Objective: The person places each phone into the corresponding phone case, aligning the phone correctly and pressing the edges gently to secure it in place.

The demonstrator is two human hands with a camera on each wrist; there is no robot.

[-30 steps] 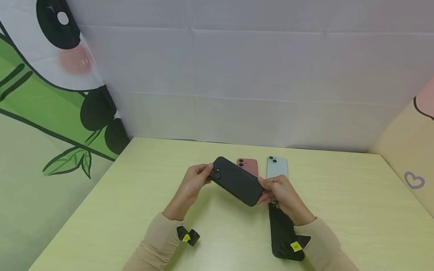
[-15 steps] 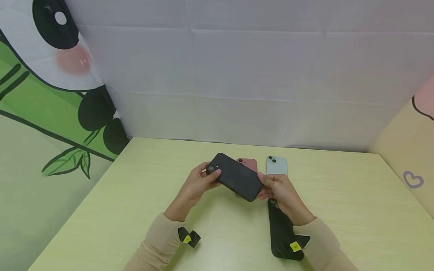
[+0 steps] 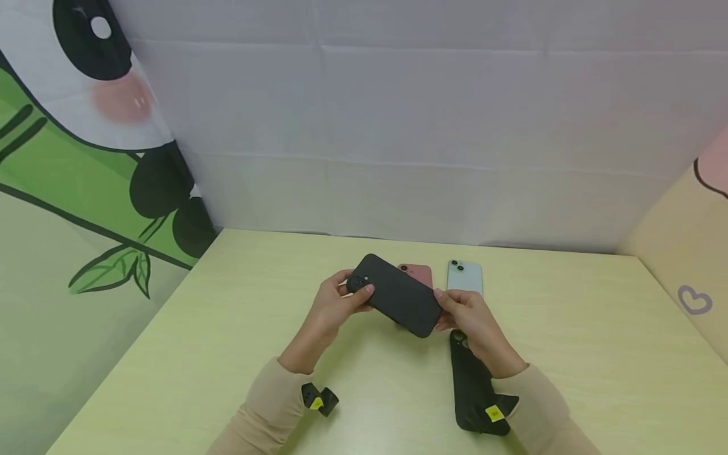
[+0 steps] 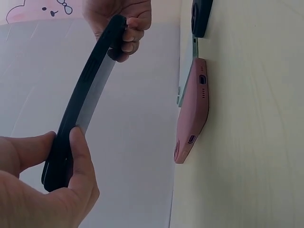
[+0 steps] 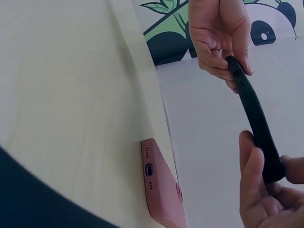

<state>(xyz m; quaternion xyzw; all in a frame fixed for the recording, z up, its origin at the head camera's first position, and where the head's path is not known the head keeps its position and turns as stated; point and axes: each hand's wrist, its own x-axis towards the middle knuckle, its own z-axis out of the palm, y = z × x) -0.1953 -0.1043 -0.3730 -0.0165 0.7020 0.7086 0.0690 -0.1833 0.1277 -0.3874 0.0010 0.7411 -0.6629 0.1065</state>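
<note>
A black phone case (image 3: 395, 297) is held tilted above the table, its back with the camera ring facing up. My left hand (image 3: 335, 306) grips the camera end, thumb on the back and fingers underneath. At the lower end, my right hand (image 3: 469, 316) pinches it between thumb and fingers. Seen edge-on in the left wrist view, the case (image 4: 78, 109) looks slightly bowed, with a grey glossy strip along its inner side. Whether a phone sits inside I cannot tell.
Behind the hands lie a pink phone (image 3: 418, 274) and a pale blue phone (image 3: 465, 276) on the light wooden table (image 3: 256, 328). A black phone-shaped item (image 3: 474, 398) with camera rings lies below my right wrist, partly covered. A white cloth wall (image 3: 398, 126) stands behind the table.
My left hand has shifted its grip along the case: its thumb moved from the end's edge onto the back. The case has risen slightly. My right hand keeps its hold.
</note>
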